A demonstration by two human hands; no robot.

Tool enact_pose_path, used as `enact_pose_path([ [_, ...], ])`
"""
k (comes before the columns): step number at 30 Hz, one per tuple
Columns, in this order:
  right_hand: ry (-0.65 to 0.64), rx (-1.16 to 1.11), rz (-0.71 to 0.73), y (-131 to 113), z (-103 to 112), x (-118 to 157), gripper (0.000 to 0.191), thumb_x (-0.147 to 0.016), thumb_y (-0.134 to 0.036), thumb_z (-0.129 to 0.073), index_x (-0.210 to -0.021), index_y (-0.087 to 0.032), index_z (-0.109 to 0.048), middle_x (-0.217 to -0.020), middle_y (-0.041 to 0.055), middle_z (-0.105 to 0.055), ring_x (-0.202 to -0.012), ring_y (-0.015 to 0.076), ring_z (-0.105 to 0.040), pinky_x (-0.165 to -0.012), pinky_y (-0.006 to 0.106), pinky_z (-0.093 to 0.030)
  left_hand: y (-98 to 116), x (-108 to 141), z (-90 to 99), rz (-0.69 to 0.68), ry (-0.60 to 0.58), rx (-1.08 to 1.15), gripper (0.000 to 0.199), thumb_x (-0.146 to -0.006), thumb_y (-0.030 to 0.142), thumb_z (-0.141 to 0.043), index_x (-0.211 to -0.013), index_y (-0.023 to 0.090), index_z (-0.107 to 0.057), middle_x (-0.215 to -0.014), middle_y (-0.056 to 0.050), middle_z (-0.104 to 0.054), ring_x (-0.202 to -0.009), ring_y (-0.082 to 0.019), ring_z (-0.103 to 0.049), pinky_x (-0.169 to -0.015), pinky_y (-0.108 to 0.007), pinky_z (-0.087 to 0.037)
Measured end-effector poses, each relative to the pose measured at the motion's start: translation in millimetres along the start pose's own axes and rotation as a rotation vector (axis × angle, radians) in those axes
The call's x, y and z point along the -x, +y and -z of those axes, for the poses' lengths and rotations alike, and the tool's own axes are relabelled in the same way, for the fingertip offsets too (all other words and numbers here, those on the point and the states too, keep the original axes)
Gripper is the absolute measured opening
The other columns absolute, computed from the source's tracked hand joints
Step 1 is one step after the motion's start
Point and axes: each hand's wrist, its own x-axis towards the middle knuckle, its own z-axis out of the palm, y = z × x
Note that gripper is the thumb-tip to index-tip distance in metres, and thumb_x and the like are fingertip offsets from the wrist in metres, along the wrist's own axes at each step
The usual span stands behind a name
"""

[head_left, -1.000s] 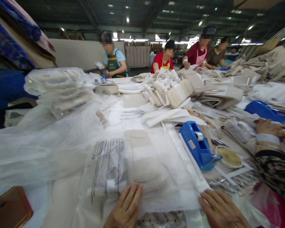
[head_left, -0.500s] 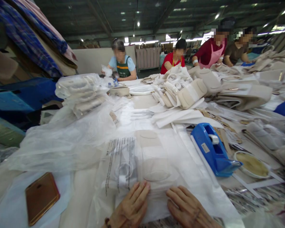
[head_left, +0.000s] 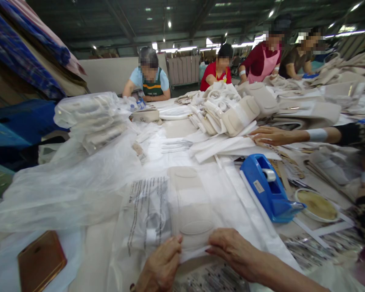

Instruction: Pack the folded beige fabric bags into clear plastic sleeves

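Note:
A beige padded piece [head_left: 193, 202] lies inside a clear plastic bag [head_left: 129, 259] with printed black text, at the front middle of the table. My left hand [head_left: 162, 263] pinches the near edge of the bag, left of the beige piece's lower end. At the right of that end, my right hand [head_left: 231, 249] has its fingers closed on the same edge. White sheets lie beneath the bag.
A blue tape dispenser [head_left: 269, 188] and a round dish [head_left: 318, 205] stand at the right. A co-worker's hand [head_left: 270, 136] reaches in from the right. A phone [head_left: 41, 259] lies front left; beige pieces [head_left: 241, 115] are heaped behind.
Both my hands have gone from lying flat with fingers spread to gripping the bag's near edge. A co-worker's arm has come in from the right. The view has shifted slightly.

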Motion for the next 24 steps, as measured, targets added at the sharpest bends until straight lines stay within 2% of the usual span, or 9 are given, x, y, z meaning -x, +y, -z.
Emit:
enact_pose_path([
  [5,-0.042,-0.192,-0.085,5.3,6.4,-7.1,0.033,-0.087,-0.031,-0.046,-0.057,-0.018,-0.04,-0.056,-0.0048,-0.04,-0.055,0.0092,-0.039,-0.053,0.021,-0.027,1.3,-9.8,3.5,-0.025,0.065,-0.132,0.031,-0.082,0.003,-0.031,-0.097,0.007,-0.057,-0.102,-0.013,-0.063,-0.107,-0.018,-0.055,-0.092,-0.025,-0.049],
  [7,-0.04,-0.233,-0.09,7.5,5.6,-8.5,0.035,-0.088,-0.034,-0.045,-0.057,-0.018,-0.039,-0.055,-0.0053,-0.037,-0.053,0.0088,-0.037,-0.052,0.021,-0.025,1.3,-12.9,3.2,-0.027,0.075,-0.152,0.032,-0.08,0.001,-0.031,-0.096,0.007,-0.058,-0.103,-0.012,-0.061,-0.107,-0.019,-0.053,-0.091,-0.027,-0.049],
  [10,0.0,-0.224,-0.095,9.7,2.6,-11.0,0.037,-0.089,-0.037,-0.042,-0.058,-0.018,-0.038,-0.053,-0.0058,-0.035,-0.05,0.0083,-0.033,-0.049,0.021,-0.023,1.8,-19.1,1.9,0.048,0.071,-0.114,0.027,-0.081,0.002,-0.033,-0.085,0.012,-0.058,-0.097,-0.007,-0.059,-0.104,-0.02,-0.049,-0.086,-0.028,-0.051],
  [12,0.016,-0.192,-0.1,9.2,1.2,-13.3,0.037,-0.09,-0.035,-0.04,-0.058,-0.018,-0.039,-0.052,-0.006,-0.035,-0.049,0.008,-0.032,-0.048,0.021,-0.022,2.1,-25.1,0.3,0.148,0.047,-0.059,0.021,-0.082,0.004,-0.039,-0.074,0.016,-0.055,-0.086,-0.004,-0.057,-0.097,-0.019,-0.049,-0.08,-0.029,-0.052],
  [15,0.036,-0.105,-0.12,4.7,1.3,-17.0,0.036,-0.091,-0.032,-0.04,-0.058,-0.018,-0.044,-0.051,-0.0051,-0.041,-0.048,0.0083,-0.035,-0.048,0.021,-0.023,1.9,-35.6,-1.6,0.387,-0.036,0.121,0.018,-0.08,0.007,-0.048,-0.067,0.02,-0.048,-0.073,0.0,-0.052,-0.079,-0.016,-0.051,-0.069,-0.029,-0.052],
  [17,0.045,-0.023,-0.144,0.7,2.1,-18.7,0.036,-0.091,-0.031,-0.041,-0.058,-0.018,-0.048,-0.052,-0.0034,-0.047,-0.049,0.0094,-0.042,-0.048,0.022,-0.025,1.2,-42.4,-1.9,0.586,-0.073,0.284,0.019,-0.077,0.007,-0.051,-0.067,0.022,-0.045,-0.071,0.002,-0.05,-0.07,-0.014,-0.05,-0.066,-0.028,-0.051],
  [19,0.074,0.085,-0.191,-2.0,3.2,-18.2,0.03,-0.09,-0.032,-0.044,-0.065,-0.018,-0.053,-0.057,-0.0003,-0.057,-0.053,0.0126,-0.051,-0.05,0.023,-0.027,-0.1,-47.8,-1.6,0.724,-0.087,0.388,0.02,-0.074,0.005,-0.052,-0.067,0.022,-0.043,-0.071,0.003,-0.049,-0.065,-0.012,-0.05,-0.065,-0.027,-0.05],
  [22,0.11,0.256,-0.231,0.1,7.2,-11.7,0.017,-0.089,-0.03,-0.048,-0.08,-0.018,-0.055,-0.065,0.0032,-0.065,-0.062,0.0187,-0.061,-0.052,0.025,-0.03,-2.9,-52.4,-1.7,0.79,-0.099,0.406,0.021,-0.071,0.006,-0.052,-0.066,0.023,-0.041,-0.068,0.004,-0.048,-0.061,-0.011,-0.048,-0.061,-0.025,-0.048],
  [24,0.098,0.323,-0.186,7.1,11.6,-4.3,0.013,-0.089,-0.026,-0.048,-0.08,-0.018,-0.054,-0.067,0.0026,-0.066,-0.065,0.0191,-0.063,-0.054,0.025,-0.031,-4.8,-52.9,-2.7,0.809,-0.106,0.415,0.02,-0.07,0.007,-0.051,-0.066,0.023,-0.04,-0.066,0.005,-0.048,-0.057,-0.011,-0.047,-0.058,-0.024,-0.047],
])
